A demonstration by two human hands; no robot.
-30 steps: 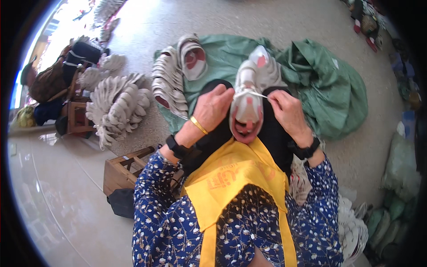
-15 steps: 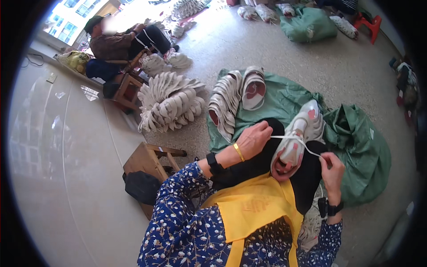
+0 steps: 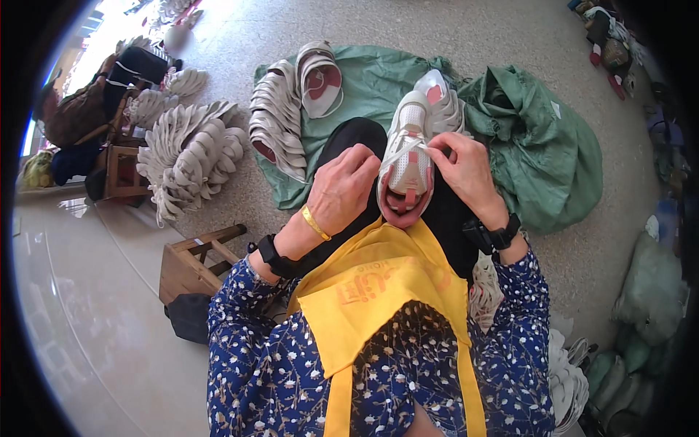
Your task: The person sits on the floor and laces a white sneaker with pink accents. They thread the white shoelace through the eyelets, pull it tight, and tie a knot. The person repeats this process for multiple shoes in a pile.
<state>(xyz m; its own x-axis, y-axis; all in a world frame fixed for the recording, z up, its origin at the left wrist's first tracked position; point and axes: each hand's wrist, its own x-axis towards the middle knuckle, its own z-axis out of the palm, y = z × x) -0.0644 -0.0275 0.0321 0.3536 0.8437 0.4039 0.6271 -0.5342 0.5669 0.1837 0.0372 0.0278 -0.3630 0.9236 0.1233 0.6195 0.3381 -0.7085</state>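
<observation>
Swinging back in from its wide pull, the right hand (image 3: 466, 171) now pinches the white shoelace (image 3: 400, 153) across the sneaker upper (image 3: 410, 175), left hand (image 3: 341, 191) gripping the lace opposite, fingers bunched, the upper lying between the black-clad knees (image 3: 355, 137), heel toward the yellow apron (image 3: 386, 280).

White-and-pink mesh shoe (image 3: 409, 167): between left hand (image 3: 344, 188) and right hand (image 3: 467, 173) | spread green plastic sheet (image 3: 364, 73): on grey floor (image 3: 247, 33), beyond black-clad knees (image 3: 357, 135) | curved row of nested off-white shoes (image 3: 277, 116): sheet's left edge; single pink-lined white shoe (image 3: 319, 80) just right | bulging green plastic sack (image 3: 542, 167): right of right hand | brown wooden stool (image 3: 183, 271): left of left hand
</observation>
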